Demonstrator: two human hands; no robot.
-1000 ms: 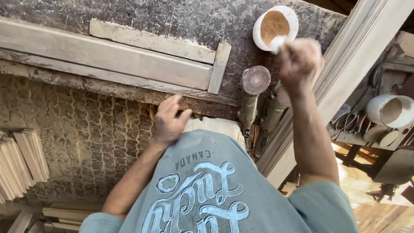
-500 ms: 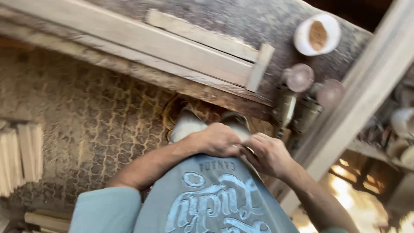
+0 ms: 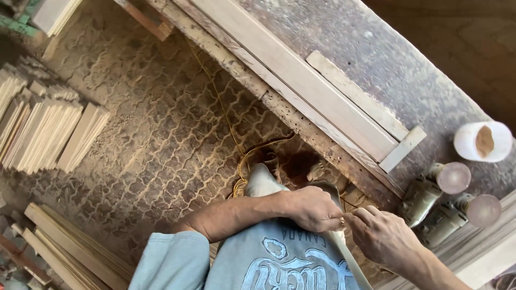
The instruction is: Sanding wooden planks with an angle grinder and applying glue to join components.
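Head view, looking straight down. Your left hand [image 3: 314, 208] sits curled at your waist, just above the hem of your grey-blue printed shirt [image 3: 279, 263], fingers pressed together in a loose fist. Your right hand [image 3: 382, 233] meets it from the right, its fingers [image 3: 359, 216] pinched together and touching the left hand's fingertips. Something small may sit in that pinch at the contact point; too small to tell what it is.

Ahead of your hands the worn wooden bench [image 3: 398, 59] runs diagonally. On it lie a long pale wood plank [image 3: 301, 80], a shorter strip [image 3: 357, 95] beside it, and a short cross piece [image 3: 403, 149] at their end. A white cup with brown powder [image 3: 482, 141] stands near the right edge. Two grinder-type power tools with round discs [image 3: 443, 193] lie side by side at the bench edge, just right of your right hand.

The floor [image 3: 161, 134] is patterned and covered in sawdust. A yellow cord [image 3: 242, 161] trails across it near your feet. Stacked pale wood slats [image 3: 48, 129] lie at left, and more planks [image 3: 70, 247] at lower left.
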